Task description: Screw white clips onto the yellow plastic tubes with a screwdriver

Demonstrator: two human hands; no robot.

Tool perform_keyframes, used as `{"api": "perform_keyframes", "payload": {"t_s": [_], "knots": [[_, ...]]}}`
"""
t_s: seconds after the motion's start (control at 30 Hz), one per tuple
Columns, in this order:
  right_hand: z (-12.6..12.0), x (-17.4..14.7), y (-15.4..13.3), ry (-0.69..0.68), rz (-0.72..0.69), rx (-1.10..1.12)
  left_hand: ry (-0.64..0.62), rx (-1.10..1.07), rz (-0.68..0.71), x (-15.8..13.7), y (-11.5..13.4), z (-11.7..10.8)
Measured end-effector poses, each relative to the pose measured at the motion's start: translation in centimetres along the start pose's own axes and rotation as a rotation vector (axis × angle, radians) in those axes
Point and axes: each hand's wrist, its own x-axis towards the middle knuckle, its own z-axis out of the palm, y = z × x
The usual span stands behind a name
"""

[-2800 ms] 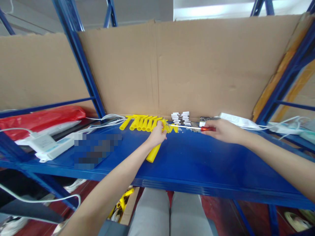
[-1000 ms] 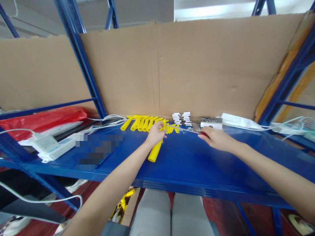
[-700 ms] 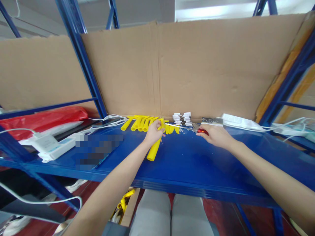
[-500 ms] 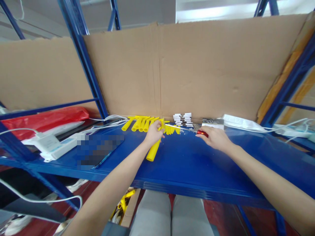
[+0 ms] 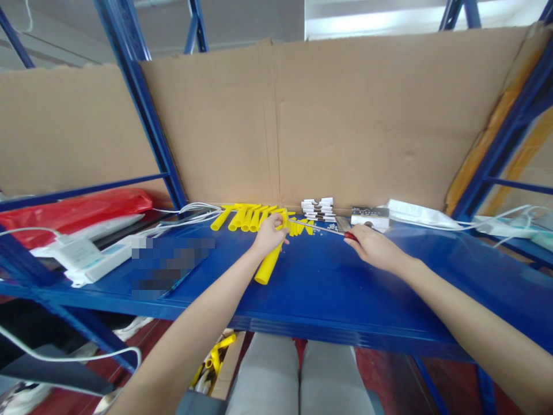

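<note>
Left hand (image 5: pixel 271 231): wrapped round yellow plastic tube (image 5: pixel 268 266) over blue metal shelf (image 5: pixel 345 282) | Right hand (image 5: pixel 375 246): grips red-handled metal screwdriver (image 5: pixel 328 229), tip near tube's far end | Change: less red shows, so it seems to turn

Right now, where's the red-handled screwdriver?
The screwdriver is just right of centre in the head view, in the right hand, pointing left toward the held yellow tube.

A red bag (image 5: pixel 86 206) lies behind a white power strip (image 5: pixel 111 257).
</note>
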Motion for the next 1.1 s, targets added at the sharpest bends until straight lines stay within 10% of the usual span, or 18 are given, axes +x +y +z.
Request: {"api": "perform_keyframes", "payload": {"t_s": [0.57, 1.1], "knots": [[-1.2, -0.7, 1.0, 0.186, -0.099, -0.245, -0.041, 0.040, -0.029, -0.4, 0.2, 0.0], [-0.5, -0.4, -0.5, -0.004, 0.038, -0.042, -0.028, -0.034, -0.066, 0.1, -0.2, 0.1]]}}
